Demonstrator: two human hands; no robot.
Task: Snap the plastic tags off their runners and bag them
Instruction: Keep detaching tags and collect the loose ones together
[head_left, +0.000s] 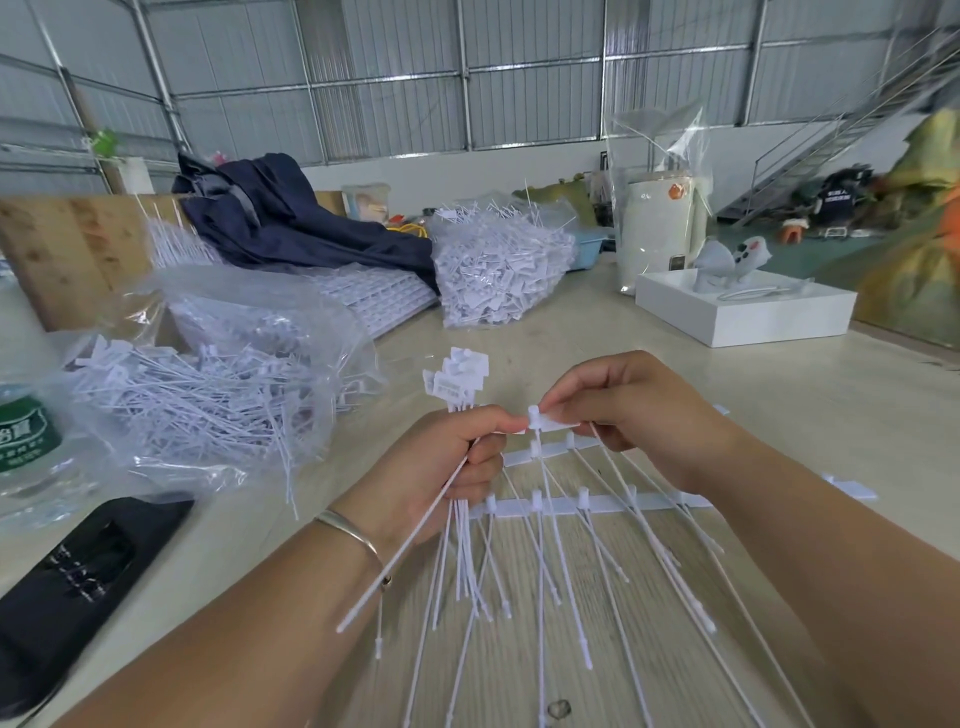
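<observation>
Holding a bundle of loose tags (460, 376) clenched in our left hand (447, 467), heads up, tails hanging down. Our right hand (631, 415) pinches one tag head (545, 418) on the runner (597, 503) lying on the table (779, 415). An open bag (218, 374) of tags sits just left.

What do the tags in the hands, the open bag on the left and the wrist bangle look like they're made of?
Tags: white matte moulded plastic, going by the thin flexing tails. Open bag: clear glossy plastic film, creased, its contents showing through. Bangle on the left wrist: probably metal, with a silvery sheen, though this can't be confirmed.
</observation>
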